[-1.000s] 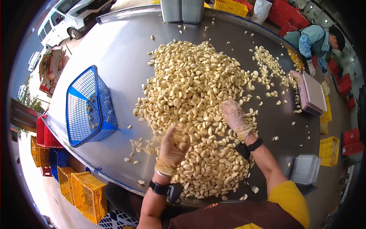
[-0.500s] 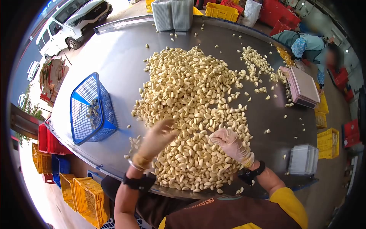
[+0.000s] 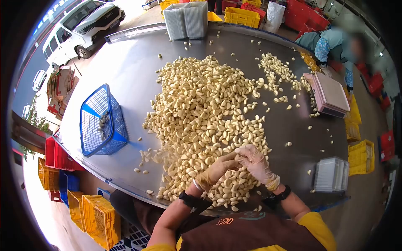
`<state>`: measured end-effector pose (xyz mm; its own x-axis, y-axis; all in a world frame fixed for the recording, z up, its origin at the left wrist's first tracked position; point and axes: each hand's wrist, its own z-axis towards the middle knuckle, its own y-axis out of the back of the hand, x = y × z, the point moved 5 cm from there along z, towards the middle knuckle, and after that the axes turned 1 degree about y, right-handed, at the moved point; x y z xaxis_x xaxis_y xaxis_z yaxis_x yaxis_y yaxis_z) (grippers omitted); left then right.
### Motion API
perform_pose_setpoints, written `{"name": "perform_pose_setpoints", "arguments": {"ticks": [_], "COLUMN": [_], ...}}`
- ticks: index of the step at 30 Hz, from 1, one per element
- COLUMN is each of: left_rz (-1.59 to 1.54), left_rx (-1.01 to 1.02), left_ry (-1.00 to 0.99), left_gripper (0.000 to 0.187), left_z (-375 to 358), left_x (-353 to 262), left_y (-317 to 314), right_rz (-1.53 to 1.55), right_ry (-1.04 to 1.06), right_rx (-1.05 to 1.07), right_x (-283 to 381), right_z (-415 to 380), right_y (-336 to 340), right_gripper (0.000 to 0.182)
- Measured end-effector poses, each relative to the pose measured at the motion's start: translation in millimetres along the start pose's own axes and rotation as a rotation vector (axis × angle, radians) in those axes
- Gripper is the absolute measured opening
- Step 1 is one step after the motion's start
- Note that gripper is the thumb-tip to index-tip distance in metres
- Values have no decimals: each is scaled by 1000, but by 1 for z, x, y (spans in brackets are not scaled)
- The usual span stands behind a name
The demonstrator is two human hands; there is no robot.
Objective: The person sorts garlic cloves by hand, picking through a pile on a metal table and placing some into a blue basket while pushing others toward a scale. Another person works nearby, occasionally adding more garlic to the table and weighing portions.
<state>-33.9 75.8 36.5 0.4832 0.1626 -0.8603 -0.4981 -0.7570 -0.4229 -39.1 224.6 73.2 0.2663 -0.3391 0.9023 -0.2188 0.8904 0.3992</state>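
Observation:
A large heap of pale peeled garlic cloves [image 3: 197,100] spreads over the metal table. Above its near right part my two gloved hands meet at the fingertips. My left hand [image 3: 218,168] reaches in from the left, fingers drawn together and touching those of the other. My right hand [image 3: 256,165] is curled in a pinch; whatever lies between its fingers is too small or hidden to tell. Cloves lie under and around both hands.
A blue plastic basket [image 3: 102,121] with some greyish matter inside stands at the left. Clear plastic trays [image 3: 186,21] are stacked at the back, more trays [image 3: 331,175] at the right. A pink-sided scale [image 3: 327,94] sits near a co-worker [image 3: 331,46]. Yellow crates [image 3: 100,221] flank the table.
My left hand has moved right from the heap's left side to meet my right hand, its spread fingers now closed. My right hand has shifted slightly. The view has turned a little.

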Motion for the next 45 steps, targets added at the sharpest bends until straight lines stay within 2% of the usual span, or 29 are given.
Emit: {"name": "perform_pose_setpoints", "arguments": {"ticks": [1,3,5,7,8,11,12,14,16,18,19,21,24,25,26,27,28,29,31,33,35,36,37,39,40,41,43,44,45], "left_rz": [4,-50,69,72,28,-186,-187,-241,-242,-218,-179,-189,-39,232,508,506,589,668,678,8,-22,-176,-330,-378,-468,-560,-627,-676,-722], "left_rx": [5,5,-34,-168,-210,-285,-283,-329,-362,-391,-419,-411,-456,-497,-531,-527,-558,-589,-555,-528,-513,-522,-532,-548,-486,-421,-370,-314,-255], "left_ry": [11,20,33,-11,-17,20,20,-16,-52,-47,-37,-75,-97,-113,-133,-140,-277,-411,-395,-189,-174,-118,-65,-40,-41,-42,-91,-112,-135], "left_gripper": [44,41,42,38,38,36,36,32,28,27,27,22,23,22,22,22,20,20,27,27,27,23,19,20,20,20,21,22,23], "left_z": [-1,1,11,13,14,14,14,16,14,12,10,9,1,0,0,-1,-4,-9,-6,4,2,2,1,-2,0,2,5,8,11], "left_x": [1,7,23,32,38,41,40,34,30,33,34,40,23,20,16,16,10,3,-1,18,13,17,18,17,22,28,38,39,39], "left_y": [2,5,7,11,12,14,15,21,24,26,30,39,44,48,50,51,49,48,48,53,54,56,58,63,66,69,73,70,68], "right_rz": [5,-339,-435,-189,-55,-12,-102,-228,-392,-741,-942,-1176,-1212,-1221,-990,-757,-605,-610,339,481,147,-94,-554,-1048,-1168,-1164,-915,-668,-672], "right_ry": [-7,71,97,42,-143,-200,-96,37,39,133,131,-39,-129,-134,-52,34,32,38,-329,-395,-185,-49,192,148,168,180,121,87,83], "right_rx": [-9,70,92,195,209,100,81,-17,-189,-202,-136,-53,-106,-100,-153,-204,-204,-198,-322,-270,-174,-156,-194,-80,-134,-129,-130,-101,-98], "right_x": [2,11,2,-4,-11,-22,-14,-45,-65,-92,-110,-135,-171,-165,-153,-137,-128,-122,-134,-135,-126,-115,-119,-139,-136,-136,-138,-139,-115], "right_z": [0,-2,-5,-6,-8,-7,2,35,88,132,146,167,172,164,153,145,136,130,116,121,144,156,166,177,178,178,168,158,146], "right_y": [0,-3,-1,2,7,9,8,8,16,12,4,-8,-5,4,16,28,38,42,51,44,27,16,5,-16,-20,-21,-7,3,6], "right_gripper": [21,30,36,38,35,28,21,18,17,19,23,24,20,20,19,18,14,14,17,21,22,19,21,21,16,16,18,17,17]}}
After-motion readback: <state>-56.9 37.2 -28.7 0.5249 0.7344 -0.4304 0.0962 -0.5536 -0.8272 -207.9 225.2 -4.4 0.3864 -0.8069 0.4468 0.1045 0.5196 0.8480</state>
